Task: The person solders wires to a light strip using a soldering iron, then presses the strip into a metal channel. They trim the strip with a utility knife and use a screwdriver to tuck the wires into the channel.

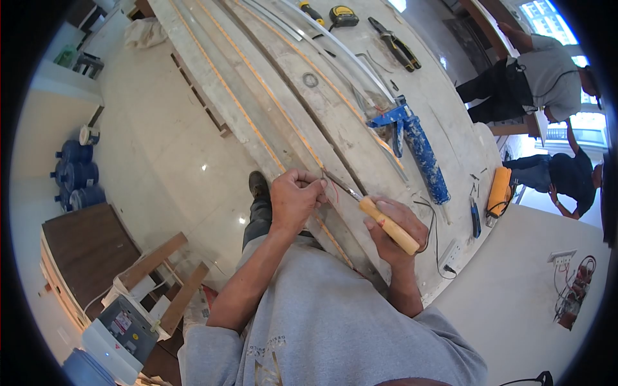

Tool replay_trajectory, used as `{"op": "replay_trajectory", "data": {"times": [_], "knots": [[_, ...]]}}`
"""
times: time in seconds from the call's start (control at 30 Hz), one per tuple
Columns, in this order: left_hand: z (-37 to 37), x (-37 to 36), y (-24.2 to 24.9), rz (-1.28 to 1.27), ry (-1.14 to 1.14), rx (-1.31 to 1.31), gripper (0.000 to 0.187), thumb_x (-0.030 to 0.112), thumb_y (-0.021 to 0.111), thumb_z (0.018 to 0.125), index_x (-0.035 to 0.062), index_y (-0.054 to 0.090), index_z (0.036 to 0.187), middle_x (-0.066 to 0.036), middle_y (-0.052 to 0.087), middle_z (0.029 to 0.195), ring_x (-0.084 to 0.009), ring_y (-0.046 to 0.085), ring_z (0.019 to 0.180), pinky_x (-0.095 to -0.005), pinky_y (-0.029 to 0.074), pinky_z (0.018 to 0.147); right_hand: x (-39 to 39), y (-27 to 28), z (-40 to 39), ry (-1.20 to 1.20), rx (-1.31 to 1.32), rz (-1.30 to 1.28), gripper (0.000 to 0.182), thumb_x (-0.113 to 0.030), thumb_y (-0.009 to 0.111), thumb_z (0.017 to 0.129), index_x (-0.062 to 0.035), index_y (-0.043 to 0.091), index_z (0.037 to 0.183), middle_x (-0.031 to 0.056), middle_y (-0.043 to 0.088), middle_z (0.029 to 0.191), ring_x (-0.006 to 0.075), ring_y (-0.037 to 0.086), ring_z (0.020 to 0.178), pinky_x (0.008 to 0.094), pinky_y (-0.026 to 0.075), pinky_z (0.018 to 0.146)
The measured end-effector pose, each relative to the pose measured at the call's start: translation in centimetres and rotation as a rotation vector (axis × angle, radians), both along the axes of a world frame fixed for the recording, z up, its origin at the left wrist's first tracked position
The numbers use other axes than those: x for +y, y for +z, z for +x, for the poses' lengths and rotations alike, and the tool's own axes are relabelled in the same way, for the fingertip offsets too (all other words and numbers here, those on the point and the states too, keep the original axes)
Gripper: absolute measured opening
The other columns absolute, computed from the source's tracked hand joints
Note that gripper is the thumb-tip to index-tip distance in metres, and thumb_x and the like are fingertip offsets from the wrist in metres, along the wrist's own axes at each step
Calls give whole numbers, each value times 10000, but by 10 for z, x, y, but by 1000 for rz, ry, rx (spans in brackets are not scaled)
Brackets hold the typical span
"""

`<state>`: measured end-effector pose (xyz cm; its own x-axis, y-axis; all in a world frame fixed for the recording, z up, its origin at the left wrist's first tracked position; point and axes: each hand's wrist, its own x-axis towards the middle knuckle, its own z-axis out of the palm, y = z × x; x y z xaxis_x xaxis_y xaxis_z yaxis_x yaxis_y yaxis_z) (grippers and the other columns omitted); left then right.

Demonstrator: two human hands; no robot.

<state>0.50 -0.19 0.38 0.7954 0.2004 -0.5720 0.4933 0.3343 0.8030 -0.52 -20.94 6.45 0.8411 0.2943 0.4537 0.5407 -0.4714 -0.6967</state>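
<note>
Two bare hands worked at the near end of a long pale workbench (450, 138). The right hand (396, 235) was wrapped tight round the yellow wooden handle of a slim soldering iron (386, 225), whose metal tip pointed toward the left hand (295, 198). Its fingers were pinched shut on thin red wire (333, 191) at the end of a long aluminium channel with an orange LED strip (257, 77). Just beyond, toward the bench's right edge, lay a blue caulking gun (418, 145) and an orange tool (499, 191). At the far end sat a yellow tape measure (343, 15) and black-handled pliers (396, 45). Two other people (547, 83) bent over past the bench.
</note>
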Motion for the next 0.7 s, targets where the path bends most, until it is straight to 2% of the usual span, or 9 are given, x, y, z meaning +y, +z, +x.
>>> {"op": "replay_trajectory", "data": {"times": [0.27,0.7], "knots": [[1,1,2,49,-57,10,177,68,789,900,-31,650,945,-105,730,778,-152,726,643,-254,564,546,-9,1,-9,-79,11,45,405,15,856,740,-15,715,1119,183,772,1066,291,770,985,352,621,846],[-2,-2,0,57,-53,-15,167,85,763,919,-43,660,952,-97,728,782,-139,703,631,-247,539,545,-20,-1,-22,-154,-18,108,368,-5,855,759,-8,718,1101,166,778,1052,298,772,974,363,624,842]]}}
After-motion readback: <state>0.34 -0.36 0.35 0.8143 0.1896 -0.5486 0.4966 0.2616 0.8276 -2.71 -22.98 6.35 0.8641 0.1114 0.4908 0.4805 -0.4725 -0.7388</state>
